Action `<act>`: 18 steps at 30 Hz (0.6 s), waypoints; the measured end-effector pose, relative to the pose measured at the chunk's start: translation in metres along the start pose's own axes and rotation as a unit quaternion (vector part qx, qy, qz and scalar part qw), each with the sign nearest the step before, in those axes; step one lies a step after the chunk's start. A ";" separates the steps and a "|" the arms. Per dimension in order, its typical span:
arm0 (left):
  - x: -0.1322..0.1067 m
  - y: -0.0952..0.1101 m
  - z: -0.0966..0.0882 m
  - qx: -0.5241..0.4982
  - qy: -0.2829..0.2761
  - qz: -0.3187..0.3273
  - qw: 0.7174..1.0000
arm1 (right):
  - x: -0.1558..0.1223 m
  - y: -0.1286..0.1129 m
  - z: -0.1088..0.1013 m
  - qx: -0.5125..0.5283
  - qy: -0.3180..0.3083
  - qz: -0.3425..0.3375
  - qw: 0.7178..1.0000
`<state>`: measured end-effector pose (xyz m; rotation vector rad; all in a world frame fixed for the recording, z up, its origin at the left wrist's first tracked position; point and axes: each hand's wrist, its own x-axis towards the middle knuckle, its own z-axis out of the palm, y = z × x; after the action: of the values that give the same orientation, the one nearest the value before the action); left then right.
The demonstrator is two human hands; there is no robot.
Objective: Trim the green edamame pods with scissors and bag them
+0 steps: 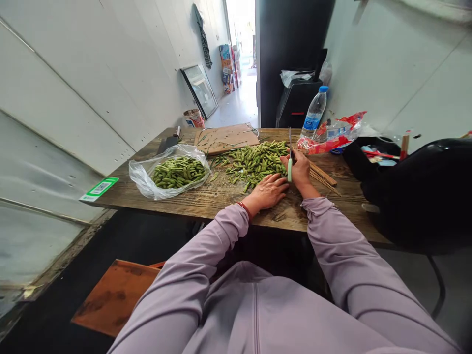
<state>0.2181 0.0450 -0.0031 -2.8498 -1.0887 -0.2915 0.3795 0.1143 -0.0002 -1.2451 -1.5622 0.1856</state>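
Note:
A loose heap of green edamame pods (254, 160) lies on the dark wooden table (206, 201). Against the heap's near edge rests my left hand (268, 191), palm down with its fingers stretched out over the nearest pods. My right hand (300, 169) is closed round a pair of scissors (289, 167) with pale green handles; the blades point up and away from me. To the left, more pods fill a clear plastic bag (142, 172) with its mouth spread wide. Wooden chopsticks (322, 174) lie beside my right wrist.
Behind the heap is a wooden cutting board (224, 137) strewn with stem bits. At the back right stand a water bottle (315, 110) and red-and-clear plastic packaging (332, 135). A large black object (424, 191) takes up the right end. A green-and-white code card (99, 189) lies at the left corner.

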 end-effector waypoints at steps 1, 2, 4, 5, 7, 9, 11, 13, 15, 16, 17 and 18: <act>-0.003 -0.011 -0.001 0.006 0.002 -0.017 1.000 | -0.001 0.000 0.001 0.001 -0.006 -0.002 1.000; -0.007 -0.023 -0.003 0.011 0.001 -0.032 0.999 | -0.001 -0.001 0.001 0.001 -0.011 -0.003 1.000; -0.017 -0.046 -0.010 0.015 0.002 -0.052 0.999 | 0.000 0.000 0.000 -0.002 -0.017 -0.001 1.000; -0.022 -0.056 -0.015 0.010 0.006 -0.069 0.998 | 0.001 0.000 0.000 -0.004 -0.016 0.001 1.000; -0.030 -0.071 -0.024 -0.002 0.018 -0.108 0.994 | 0.002 0.002 -0.002 -0.003 -0.016 0.008 1.000; -0.036 -0.078 -0.031 -0.001 0.042 -0.161 0.986 | 0.004 0.003 -0.002 0.003 -0.015 0.021 1.000; -0.039 -0.080 -0.036 -0.002 0.073 -0.219 0.973 | 0.005 0.005 -0.001 0.008 -0.017 0.040 0.999; -0.041 -0.080 -0.037 -0.018 0.098 -0.259 0.961 | 0.004 0.008 0.001 0.005 -0.025 0.054 0.998; -0.044 -0.081 -0.035 -0.045 0.111 -0.278 0.953 | 0.003 0.010 0.002 -0.011 -0.035 0.043 0.998; -0.046 -0.081 -0.033 -0.060 0.116 -0.284 0.950 | 0.002 0.011 0.003 -0.026 -0.038 0.034 0.998; -0.048 -0.081 -0.030 -0.073 0.123 -0.290 0.946 | 0.001 0.011 0.003 -0.044 -0.043 0.025 0.998; -0.050 -0.080 -0.027 -0.082 0.133 -0.300 0.941 | -0.001 0.011 0.003 -0.066 -0.050 0.018 0.996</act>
<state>0.1243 0.0684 0.0136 -2.4157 -1.9103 -0.8090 0.3838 0.1201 -0.0095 -1.3862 -1.6610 0.1715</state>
